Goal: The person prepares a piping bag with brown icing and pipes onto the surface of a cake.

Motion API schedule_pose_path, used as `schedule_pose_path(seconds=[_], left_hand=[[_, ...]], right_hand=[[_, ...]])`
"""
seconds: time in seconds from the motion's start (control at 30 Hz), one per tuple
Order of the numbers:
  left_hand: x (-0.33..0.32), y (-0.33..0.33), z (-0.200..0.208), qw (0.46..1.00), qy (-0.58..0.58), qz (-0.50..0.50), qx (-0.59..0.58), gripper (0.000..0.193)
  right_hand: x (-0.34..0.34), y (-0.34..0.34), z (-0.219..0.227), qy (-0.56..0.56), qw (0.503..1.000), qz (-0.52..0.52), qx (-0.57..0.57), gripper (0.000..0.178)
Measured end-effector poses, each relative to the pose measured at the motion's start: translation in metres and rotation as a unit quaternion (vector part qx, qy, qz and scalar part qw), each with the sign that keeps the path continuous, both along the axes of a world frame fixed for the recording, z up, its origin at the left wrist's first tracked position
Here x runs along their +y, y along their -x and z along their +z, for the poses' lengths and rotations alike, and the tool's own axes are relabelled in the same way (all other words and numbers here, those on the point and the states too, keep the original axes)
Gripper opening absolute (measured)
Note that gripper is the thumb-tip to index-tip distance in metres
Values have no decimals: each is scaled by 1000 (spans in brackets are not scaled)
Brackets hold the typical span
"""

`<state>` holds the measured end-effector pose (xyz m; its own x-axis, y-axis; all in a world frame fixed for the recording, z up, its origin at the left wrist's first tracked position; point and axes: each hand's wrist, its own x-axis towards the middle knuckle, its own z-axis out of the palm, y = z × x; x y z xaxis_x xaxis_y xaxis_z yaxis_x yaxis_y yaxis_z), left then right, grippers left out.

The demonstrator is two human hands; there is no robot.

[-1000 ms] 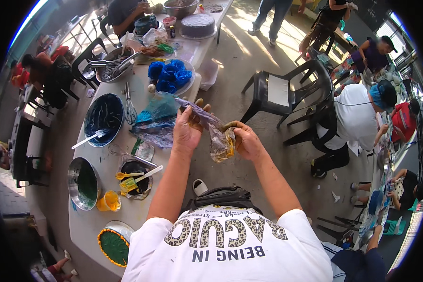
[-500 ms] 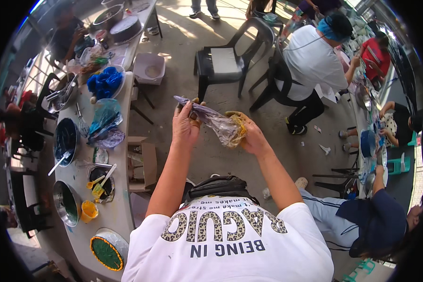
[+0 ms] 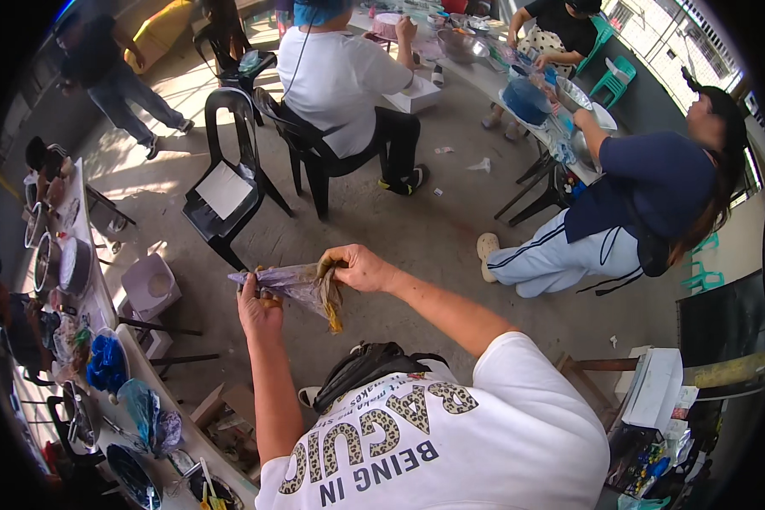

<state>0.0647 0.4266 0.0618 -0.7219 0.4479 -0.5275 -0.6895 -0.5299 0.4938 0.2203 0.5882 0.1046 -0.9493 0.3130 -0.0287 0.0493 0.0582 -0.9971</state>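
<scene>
A clear plastic piping bag (image 3: 296,286) with purple icing in it stretches between my two hands in front of my chest. My left hand (image 3: 262,310) grips it near its narrow tip, which points left. At the wide end, my right hand (image 3: 357,267) pinches the gathered plastic, its fingers stained dark yellow. Yellow icing smears that crumpled end, and a yellow-tinged corner hangs below my right fingers.
On my left, a long table (image 3: 166,391) carries a plate of blue plastic (image 3: 106,363) and a bowl of dark icing (image 3: 133,476). A black chair (image 3: 223,183) stands ahead. A person in navy (image 3: 654,187) works at the right-hand table, near a seated person in white (image 3: 340,85).
My view has swung right, so the left table slid down and left. The right hand has shifted its hold higher on the bag's wide end, and the bag looks flatter.
</scene>
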Motion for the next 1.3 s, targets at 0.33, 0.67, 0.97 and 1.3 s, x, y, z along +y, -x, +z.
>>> schedule_pose_path(seconds=[0.33,0.67,0.97,1.3], left_hand=[[-15,14,-10,998,2,32,-60,17],[-60,1,14,988,35,151,30,20],[-158,-44,22,934,82,345,49,20],[-288,-146,35,900,-11,431,69,29]], right_hand=[[22,13,13,67,992,105,-25,24],[-20,108,30,-155,908,366,-134,51],[-144,129,10,-266,834,475,-91,25],[-280,92,12,-196,789,571,-112,14]])
